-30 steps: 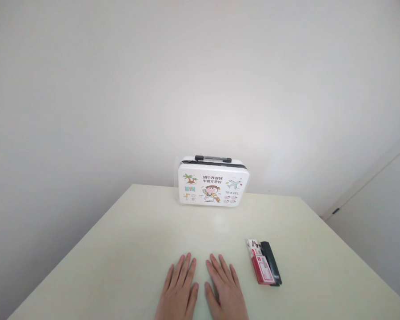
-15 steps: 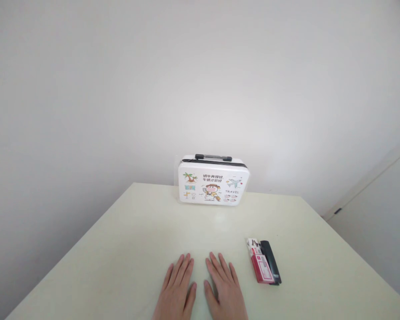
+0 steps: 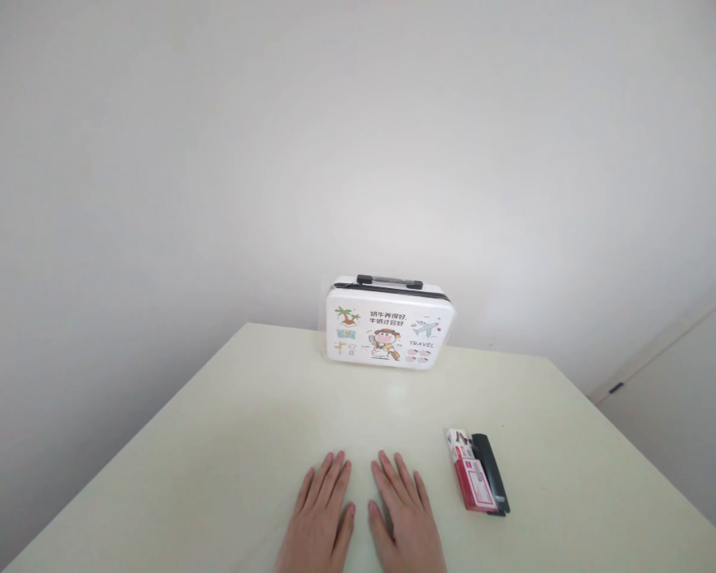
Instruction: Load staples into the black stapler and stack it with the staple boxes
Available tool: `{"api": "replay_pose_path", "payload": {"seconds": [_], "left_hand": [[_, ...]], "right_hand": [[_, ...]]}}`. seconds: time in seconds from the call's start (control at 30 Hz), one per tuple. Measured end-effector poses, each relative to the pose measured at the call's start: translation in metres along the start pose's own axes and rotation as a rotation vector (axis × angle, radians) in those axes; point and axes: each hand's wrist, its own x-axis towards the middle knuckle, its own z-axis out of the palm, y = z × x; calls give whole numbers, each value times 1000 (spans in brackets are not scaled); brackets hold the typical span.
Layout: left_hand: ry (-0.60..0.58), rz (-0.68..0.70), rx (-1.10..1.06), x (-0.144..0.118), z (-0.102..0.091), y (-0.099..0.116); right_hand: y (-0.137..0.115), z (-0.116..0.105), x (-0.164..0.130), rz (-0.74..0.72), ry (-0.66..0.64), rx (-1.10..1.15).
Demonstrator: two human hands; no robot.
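Both hands lie flat on the pale table point(image 3: 227, 446), palms down, fingers spread and released — holding nothing. Left hand point(image 3: 321, 519) and right hand point(image 3: 404, 521) sit side by side at the near edge, thumbs almost meeting, wrists cut off by the bottom of the view.

Nearest thing: a red-and-white pack point(image 3: 470, 481) at about 3 o'clock from the right hand, near it but not touching. Long flat box, white end pointing away from the person, red body with a pale label panel; print too small to read. A black stapler point(image 3: 492, 482) lies touching its right side, parallel, slim and glossy, same slant.

At 12 o'clock, well apart from the hands, a small white case point(image 3: 389, 334) stands upright at the far table edge against the wall point(image 3: 215, 159) — black handle on top, dark seam line, cartoon stickers: palm tree, plane, a figure, the word TRAVEL.
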Motion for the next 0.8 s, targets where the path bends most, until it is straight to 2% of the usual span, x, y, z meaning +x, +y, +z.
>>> {"api": "replay_pose_path", "payload": {"seconds": [0.47,0.8], "left_hand": [[89,44,50,-3,23,-8],[75,47,88,-4,30,-10]], "right_hand": [[9,14,2,-29,33,-29],[12,18,1,-56,111,-33]]}}
